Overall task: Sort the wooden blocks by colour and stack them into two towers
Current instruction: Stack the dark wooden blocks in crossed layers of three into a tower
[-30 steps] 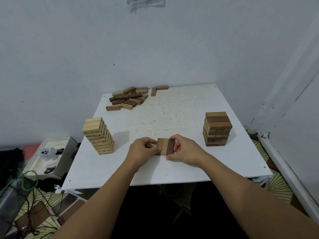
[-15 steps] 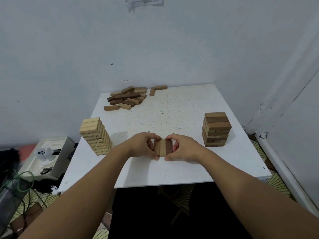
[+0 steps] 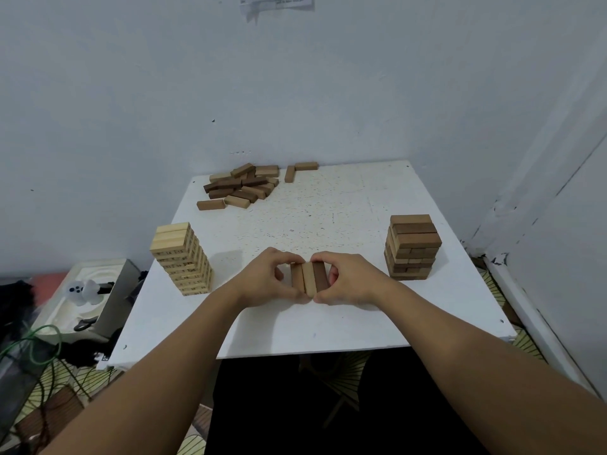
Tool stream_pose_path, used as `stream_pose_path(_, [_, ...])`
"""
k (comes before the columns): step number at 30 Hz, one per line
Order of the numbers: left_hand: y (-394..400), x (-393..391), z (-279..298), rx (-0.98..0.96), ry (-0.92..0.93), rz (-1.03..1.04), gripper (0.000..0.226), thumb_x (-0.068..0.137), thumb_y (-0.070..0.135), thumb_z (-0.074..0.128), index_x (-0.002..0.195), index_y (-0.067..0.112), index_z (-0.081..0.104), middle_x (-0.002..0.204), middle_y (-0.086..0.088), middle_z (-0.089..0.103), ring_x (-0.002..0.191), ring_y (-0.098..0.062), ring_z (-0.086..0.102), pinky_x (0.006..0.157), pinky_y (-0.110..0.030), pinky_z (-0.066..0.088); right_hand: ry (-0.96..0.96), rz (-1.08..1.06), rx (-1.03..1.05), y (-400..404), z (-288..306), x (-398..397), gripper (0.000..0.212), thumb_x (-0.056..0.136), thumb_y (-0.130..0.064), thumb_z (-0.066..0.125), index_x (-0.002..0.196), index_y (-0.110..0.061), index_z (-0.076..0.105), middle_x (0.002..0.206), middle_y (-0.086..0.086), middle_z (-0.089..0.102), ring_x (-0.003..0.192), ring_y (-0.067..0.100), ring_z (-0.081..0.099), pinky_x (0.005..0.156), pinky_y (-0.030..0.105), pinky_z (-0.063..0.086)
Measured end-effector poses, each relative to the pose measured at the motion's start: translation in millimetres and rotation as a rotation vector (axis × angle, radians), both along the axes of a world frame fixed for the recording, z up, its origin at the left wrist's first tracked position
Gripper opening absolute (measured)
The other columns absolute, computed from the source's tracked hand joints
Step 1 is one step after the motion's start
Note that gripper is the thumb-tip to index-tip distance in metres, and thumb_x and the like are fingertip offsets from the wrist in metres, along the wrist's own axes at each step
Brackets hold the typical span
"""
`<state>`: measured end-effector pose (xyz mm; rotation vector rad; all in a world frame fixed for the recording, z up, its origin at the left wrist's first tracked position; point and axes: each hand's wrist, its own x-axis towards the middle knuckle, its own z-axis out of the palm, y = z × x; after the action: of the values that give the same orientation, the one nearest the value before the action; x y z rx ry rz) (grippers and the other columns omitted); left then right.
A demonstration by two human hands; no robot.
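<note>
Wood trio (image 3: 308, 278): three blocks, now squared flush, near the tabletop's (image 3: 328, 326) front edge.
Left hand (image 3: 267, 279): still pinching the trio's left side.
Right hand (image 3: 349, 279): likewise, clamping the right.
Meaning: layer ready for the brown tower (image 3: 412, 246), by the right edge.

Both arms reach out. The left hand (image 3: 267, 279) and right hand (image 3: 349, 279) curl in, fingertips nearly meeting, each pinching.
</note>
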<state>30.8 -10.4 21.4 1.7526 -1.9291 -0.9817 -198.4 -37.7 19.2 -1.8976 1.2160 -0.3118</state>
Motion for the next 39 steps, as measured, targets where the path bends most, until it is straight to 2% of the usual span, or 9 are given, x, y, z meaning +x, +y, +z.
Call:
stream_pose_path(4, [3, -2, 11, -0.028, 0.003, -0.011, 0.077, 0.061, 0.043, 0.099, 0.131, 0.036, 0.066, 0.122, 0.020, 0.059, 0.092, -0.009, 0.061, 0.086, -0.027, 0.055, -0.046, 0.014, -0.016, 3, 9, -3, 0.045, 0.067, -0.029, 0.083, 0.107, -0.043, 0.067, 0.074, -0.004, 0.058, 0.066, 0.008, 0.053, 0.061, 0.027, 0.053])
stream_pose_path(9, [4, -6, 20, -0.117, 0.005, -0.016, 0.073, 0.066, 0.031, 0.097, 0.132, 0.032, 0.066, 0.120, 0.015, 0.060, 0.094, -0.012, 0.059, 0.089, -0.033, 0.056, -0.074, 0.022, -0.065, 2, 20, -8, 0.044, 0.072, -0.029, 0.084, 0.109, -0.045, 0.067, 0.085, 0.008, 0.063, 0.067, 0.005, 0.052, 0.065, 0.024, 0.052])
stream_pose_path(14, [2, -4, 43, -0.220, -0.020, -0.032, 0.067, 0.069, 0.028, 0.094, 0.129, 0.034, 0.066, 0.117, 0.014, 0.059, 0.094, -0.011, 0.058, 0.082, -0.019, 0.050, -0.071, 0.055, -0.130, -5, 46, -7, 0.044, 0.074, -0.035, 0.086, 0.112, -0.045, 0.065, 0.091, 0.007, 0.064, 0.063, 0.001, 0.050, 0.064, 0.023, 0.047])
stream_pose_path(19, [-4, -3, 69, -0.304, -0.014, -0.011, 0.065, 0.066, 0.031, 0.090, 0.125, 0.040, 0.065, 0.115, 0.015, 0.058, 0.095, -0.009, 0.059, 0.084, -0.024, 0.052, -0.026, 0.075, -0.239, -16, 84, -4, 0.042, 0.072, -0.040, 0.086, 0.108, -0.043, 0.065, 0.093, 0.003, 0.063, 0.069, 0.007, 0.051, 0.063, 0.026, 0.047])
stream_pose_path(24, [-13, -19, 95, -0.341, 0.044, -0.001, 0.063, 0.070, 0.023, 0.092, 0.125, 0.039, 0.066, 0.117, 0.013, 0.058, 0.100, -0.007, 0.058, 0.083, -0.019, 0.050, 0.101, 0.066, -0.383, -26, 114, -21, 0.061, 0.072, -0.054, 0.084, 0.127, -0.046, 0.060, 0.106, -0.003, 0.051, 0.100, 0.014, 0.047, 0.083, 0.032, 0.047])
stream_pose_path(27, [-22, -40, 102, -0.354, 0.023, -0.042, 0.061, 0.071, 0.026, 0.091, 0.124, 0.041, 0.065, 0.117, 0.013, 0.059, 0.102, -0.007, 0.057, 0.086, -0.024, 0.050, 0.242, -0.006, -0.475, -28, 123, -41, 0.073, 0.070, -0.066, 0.079, 0.136, -0.053, 0.053, 0.123, -0.008, 0.041, 0.118, 0.017, 0.032, 0.101, 0.035, 0.031])
stream_pose_path(31, [-34, -77, 103, -0.343, 0.042, -0.093, 0.058, 0.070, 0.027, 0.090, 0.121, 0.042, 0.065, 0.118, 0.012, 0.060, 0.103, -0.007, 0.055, 0.087, -0.028, 0.051, 0.331, -0.070, -0.501, -29, 122, -75, 0.073, 0.069, -0.072, 0.076, 0.136, -0.058, 0.050, 0.140, -0.010, 0.036, 0.132, 0.020, 0.027, 0.104, 0.035, 0.016])
stream_pose_path(34, [-42, -105, 99, -0.324, 0.065, -0.119, 0.058, 0.072, 0.024, 0.091, 0.122, 0.040, 0.066, 0.119, 0.011, 0.059, 0.104, -0.006, 0.055, 0.084, -0.024, 0.048, 0.347, -0.116, -0.459, -29, 119, -104, 0.073, 0.069, -0.071, 0.076, 0.136, -0.060, 0.049, 0.144, -0.011, 0.036, 0.136, 0.020, 0.026, 0.112, 0.040, 0.014])
stream_pose_path(39, [-57, -142, 91, -0.275, 0.077, -0.156, 0.059, 0.071, 0.027, 0.091, 0.124, 0.039, 0.066, 0.118, 0.014, 0.059, 0.106, -0.005, 0.055, 0.082, -0.022, 0.044, 0.366, -0.156, -0.386, -32, 113, -143, 0.076, 0.070, -0.073, 0.075, 0.139, -0.061, 0.044, 0.146, -0.011, 0.036, 0.135, 0.019, 0.027, 0.113, 0.042, 0.016])
